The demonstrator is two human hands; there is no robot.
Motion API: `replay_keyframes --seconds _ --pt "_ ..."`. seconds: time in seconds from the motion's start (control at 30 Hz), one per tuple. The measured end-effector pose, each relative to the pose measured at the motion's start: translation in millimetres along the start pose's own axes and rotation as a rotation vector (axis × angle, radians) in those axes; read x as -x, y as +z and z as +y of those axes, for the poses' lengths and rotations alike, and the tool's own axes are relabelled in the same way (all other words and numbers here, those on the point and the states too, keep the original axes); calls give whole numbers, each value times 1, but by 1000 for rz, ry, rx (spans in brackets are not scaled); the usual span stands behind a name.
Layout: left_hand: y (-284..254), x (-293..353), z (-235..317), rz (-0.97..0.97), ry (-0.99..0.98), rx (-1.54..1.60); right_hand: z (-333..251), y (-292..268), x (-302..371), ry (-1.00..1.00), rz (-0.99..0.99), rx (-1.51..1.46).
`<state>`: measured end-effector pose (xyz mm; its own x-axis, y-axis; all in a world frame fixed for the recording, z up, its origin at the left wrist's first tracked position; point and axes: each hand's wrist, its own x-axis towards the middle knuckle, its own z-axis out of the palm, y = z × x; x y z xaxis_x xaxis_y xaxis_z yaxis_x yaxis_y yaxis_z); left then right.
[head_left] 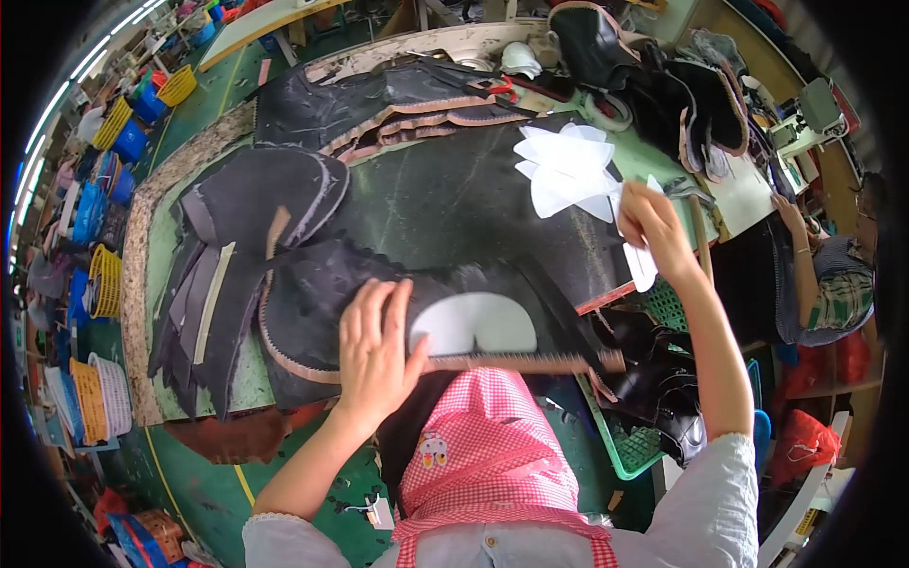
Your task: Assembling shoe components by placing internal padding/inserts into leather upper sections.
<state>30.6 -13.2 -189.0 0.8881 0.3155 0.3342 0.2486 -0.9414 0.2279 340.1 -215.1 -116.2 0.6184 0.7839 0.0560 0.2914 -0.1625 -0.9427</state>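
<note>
My left hand [374, 341] lies with fingers stretched over a black leather piece [312, 293] with a tan, toothed edge strip. By its thumb a white, round-topped piece with a notch [478, 324] rests on the leather along the near edge. Out to the right, my right hand [653, 227] is closed, fingertips pinched together; what they hold, if anything, is hidden. White material [641, 268] shows just below that hand. Close to it, a fanned pile of white cut pieces [568, 175] sits on the dark work surface [431, 194].
Stacked black leather parts [379, 104] lie at the back, with red-handled scissors [504, 90]. More dark pieces [204, 284] hang at the left. Black boots [597, 47] stand at the back right. A green basket [632, 450] holds black items below right. Another person's arm [805, 256] is farther right.
</note>
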Motion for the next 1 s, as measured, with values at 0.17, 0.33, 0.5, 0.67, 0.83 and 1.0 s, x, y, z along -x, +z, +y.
replay_keyframes --seconds 0.17,0.33,0.5,0.67,0.83,1.0 --pt "24 -41 -8 96 -198 -16 -9 -21 77 446 -921 145" --pt "5 -87 25 180 -1 72 -6 -1 68 164 -604 549" --pt "18 -124 47 4 240 263 7 -12 -2 -133 -178 441" --pt "61 -131 62 -164 382 46 67 -4 -73 -578 375 934" --pt "53 -130 74 -202 300 165 83 -4 -97 -482 220 1110" --pt "56 -189 89 11 348 297 81 -10 -97 -388 307 946"
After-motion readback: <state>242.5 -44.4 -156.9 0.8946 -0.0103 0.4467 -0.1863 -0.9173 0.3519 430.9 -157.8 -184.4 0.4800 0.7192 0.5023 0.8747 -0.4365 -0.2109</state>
